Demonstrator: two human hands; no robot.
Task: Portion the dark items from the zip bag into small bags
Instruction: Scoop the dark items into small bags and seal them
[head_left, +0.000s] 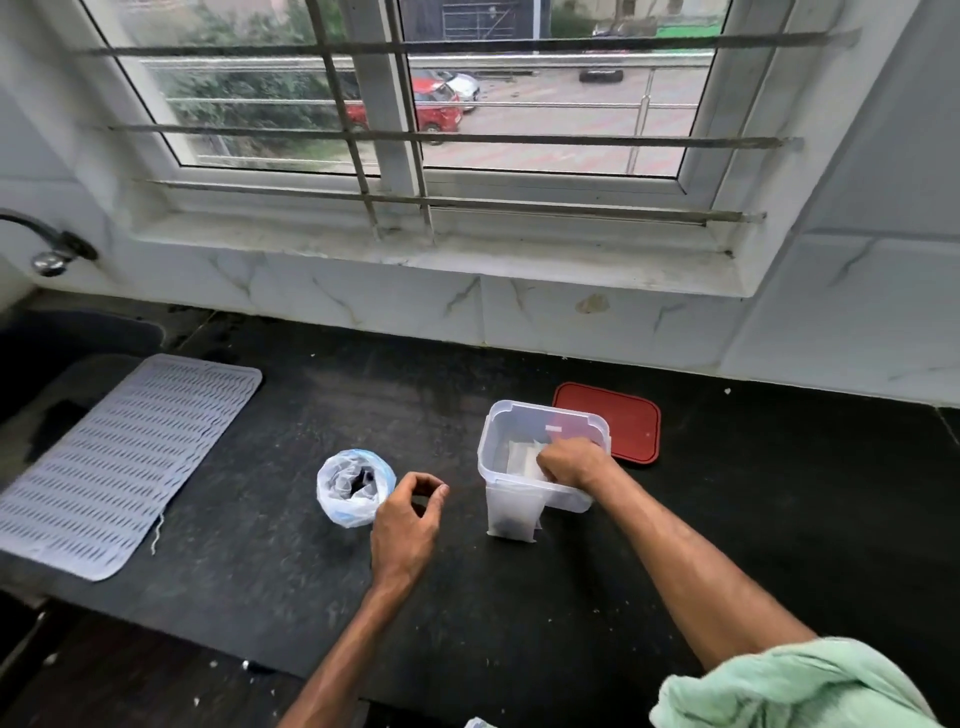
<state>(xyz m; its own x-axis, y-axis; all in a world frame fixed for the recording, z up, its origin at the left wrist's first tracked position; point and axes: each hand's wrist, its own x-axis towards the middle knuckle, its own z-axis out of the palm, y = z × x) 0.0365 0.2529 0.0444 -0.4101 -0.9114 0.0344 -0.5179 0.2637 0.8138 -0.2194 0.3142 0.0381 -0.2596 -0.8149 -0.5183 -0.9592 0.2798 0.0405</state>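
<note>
A black bench (363, 395) runs under a barred window (410, 104). On it stands a clear container (489, 447) with no lid on. The red lid (628, 426) lies flat just behind it, on the right. The right hand (574, 462) reaches into the container, its fingers curled onto the small bags (522, 460) that lie inside. One filled small bag (511, 512) leans upright against the container's front wall, with dark content at its bottom. Left of the container the zip bag (345, 499) stands, its mouth rolled down, and dark items (362, 480) show inside. The left hand (408, 525) hovers between the zip bag and the container, fingers loosely curled and holding nothing. Far left of the container lies a grey mat (119, 462).
</note>
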